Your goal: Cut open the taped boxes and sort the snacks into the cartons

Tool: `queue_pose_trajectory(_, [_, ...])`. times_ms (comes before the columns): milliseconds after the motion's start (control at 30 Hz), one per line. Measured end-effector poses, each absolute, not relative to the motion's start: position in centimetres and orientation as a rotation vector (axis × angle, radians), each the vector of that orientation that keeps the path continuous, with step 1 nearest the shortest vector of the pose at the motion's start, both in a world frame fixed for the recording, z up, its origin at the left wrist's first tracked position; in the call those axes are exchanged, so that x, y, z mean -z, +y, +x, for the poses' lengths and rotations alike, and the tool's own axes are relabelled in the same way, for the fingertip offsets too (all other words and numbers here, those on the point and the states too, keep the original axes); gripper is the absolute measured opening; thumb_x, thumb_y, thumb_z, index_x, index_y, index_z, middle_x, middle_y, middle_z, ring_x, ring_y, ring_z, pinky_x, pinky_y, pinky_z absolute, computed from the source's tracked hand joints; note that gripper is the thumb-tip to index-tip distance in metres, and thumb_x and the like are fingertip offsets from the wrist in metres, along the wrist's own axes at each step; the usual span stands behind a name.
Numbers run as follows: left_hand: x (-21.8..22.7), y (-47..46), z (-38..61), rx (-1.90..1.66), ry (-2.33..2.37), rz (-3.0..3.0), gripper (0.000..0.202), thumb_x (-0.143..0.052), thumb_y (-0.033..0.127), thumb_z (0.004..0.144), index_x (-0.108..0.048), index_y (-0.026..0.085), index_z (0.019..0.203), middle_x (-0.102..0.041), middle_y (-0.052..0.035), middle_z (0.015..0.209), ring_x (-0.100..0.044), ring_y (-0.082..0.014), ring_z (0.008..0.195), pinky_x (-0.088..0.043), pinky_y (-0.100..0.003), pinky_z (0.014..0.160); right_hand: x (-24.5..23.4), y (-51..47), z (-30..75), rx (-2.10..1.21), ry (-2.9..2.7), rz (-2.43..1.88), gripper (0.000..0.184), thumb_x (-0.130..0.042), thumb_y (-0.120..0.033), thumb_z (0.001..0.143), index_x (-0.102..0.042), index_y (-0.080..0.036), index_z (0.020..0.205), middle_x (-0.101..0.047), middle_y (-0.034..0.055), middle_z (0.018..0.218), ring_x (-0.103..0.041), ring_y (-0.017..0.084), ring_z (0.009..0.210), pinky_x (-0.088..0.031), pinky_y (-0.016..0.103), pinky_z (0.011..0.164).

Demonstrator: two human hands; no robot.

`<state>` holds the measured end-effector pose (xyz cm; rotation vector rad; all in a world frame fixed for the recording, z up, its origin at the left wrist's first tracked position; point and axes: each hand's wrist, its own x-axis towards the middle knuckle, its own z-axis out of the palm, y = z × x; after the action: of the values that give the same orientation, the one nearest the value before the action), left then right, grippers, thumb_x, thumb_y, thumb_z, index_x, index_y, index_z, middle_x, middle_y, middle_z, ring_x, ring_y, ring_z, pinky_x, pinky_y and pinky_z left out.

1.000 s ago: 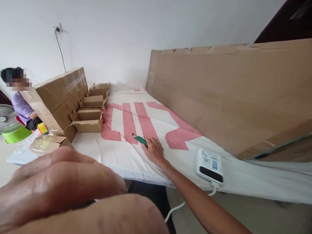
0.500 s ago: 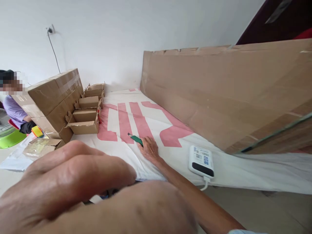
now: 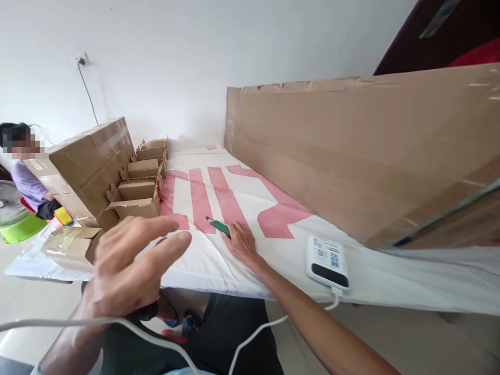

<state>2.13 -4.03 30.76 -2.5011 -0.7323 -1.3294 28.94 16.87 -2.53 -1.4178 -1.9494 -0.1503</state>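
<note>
Resting on the cloth-covered table (image 3: pixel 203 265), my right hand (image 3: pixel 240 242) is closed around a green utility knife (image 3: pixel 220 227). The knife's tip points left and away from me, over a pink stripe of the cloth. My left hand (image 3: pixel 130 263) is raised in front of the table's near edge, its thumb and forefinger apart with nothing between them. Close behind it on the left is a small cardboard box (image 3: pixel 68 245). Beyond both hands stand open cardboard trays (image 3: pixel 135 207) in a row.
Stacked large cartons (image 3: pixel 97 166) line the left side. A long cardboard panel (image 3: pixel 344 156) stands along the right. A white device (image 3: pixel 327 260) lies near the front edge, its white cable (image 3: pixel 260 330) crossing my lap. Another person (image 3: pixel 29 182) sits at far left.
My left hand has drawn back from close before the camera, down and left, uncovering the table's edge and my lap. My right hand stays on the table with the utility knife.
</note>
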Motion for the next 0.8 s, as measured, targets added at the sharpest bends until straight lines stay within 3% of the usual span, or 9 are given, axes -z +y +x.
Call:
queue_pose_trajectory(100, [-27.4,-2.3,0.7,0.986,-0.881,-2.53,0.033,-0.056,0.011,0.105,-0.073,0.024,0.13,-0.08,-0.009,0.11,-0.075,-0.0199,0.091,-0.06,-0.034,0.082,3.1,17.0,29.1,0.168,-1.97,-1.409,0.018,-0.054,-0.03,0.104,-0.068,-0.018,0.105,-0.066,0.012,0.099,-0.057,0.029,0.099,-0.043,0.039,0.089])
queue_pose_trajectory(200, [-24.0,-1.5,-3.2,0.811,-1.185,-2.504,0.023,-0.058,0.02,0.106,-0.075,0.024,0.121,-0.079,-0.0093,0.104,-0.074,-0.0227,0.092,-0.059,-0.036,0.082,3.3,17.1,29.3,0.178,-2.003,-1.426,0.02,-0.052,-0.03,0.104,-0.069,-0.018,0.104,-0.067,0.0127,0.098,-0.058,0.03,0.097,-0.044,0.04,0.088])
queue_pose_trajectory(433, [-20.4,-0.6,-18.9,0.816,-1.961,-1.955,0.028,-0.061,0.041,0.099,-0.079,0.023,0.109,-0.074,-0.0142,0.122,-0.067,-0.0341,0.12,-0.052,-0.05,0.112,3.3,17.0,29.2,0.2,-2.006,-1.451,0.021,-0.052,-0.032,0.103,-0.069,-0.019,0.101,-0.068,0.0135,0.096,-0.058,0.031,0.094,-0.045,0.042,0.086])
queue_pose_trajectory(600, [-20.8,-1.0,-28.9,0.759,-2.49,-1.296,0.049,-0.069,0.053,0.086,-0.078,0.019,0.119,-0.066,-0.0225,0.144,-0.055,-0.0459,0.142,-0.044,-0.059,0.118,3.9,17.2,29.2,0.266,-2.016,-1.436,0.019,-0.055,-0.032,0.102,-0.068,-0.019,0.103,-0.069,0.0129,0.094,-0.061,0.032,0.093,-0.045,0.042,0.087])
queue_pose_trajectory(700, [-21.0,-1.3,-32.0,0.913,-2.658,-1.134,0.057,-0.074,0.059,0.078,-0.076,0.017,0.116,-0.069,-0.0236,0.142,-0.054,-0.0479,0.143,-0.046,-0.057,0.115,4.4,17.5,29.4,0.287,-2.021,-1.427,0.018,-0.056,-0.033,0.101,-0.068,-0.02,0.101,-0.069,0.0126,0.093,-0.061,0.032,0.091,-0.045,0.041,0.085])
queue_pose_trajectory(800, [-20.8,-1.3,-33.2,1.046,-2.695,-1.164,0.059,-0.074,0.062,0.075,-0.076,0.015,0.112,-0.078,-0.0193,0.126,-0.063,-0.0432,0.13,-0.053,-0.048,0.104,4.6,17.6,29.6,0.285,-2.024,-1.411,0.018,-0.056,-0.034,0.101,-0.068,-0.021,0.101,-0.069,0.0125,0.091,-0.062,0.032,0.091,-0.046,0.042,0.085])
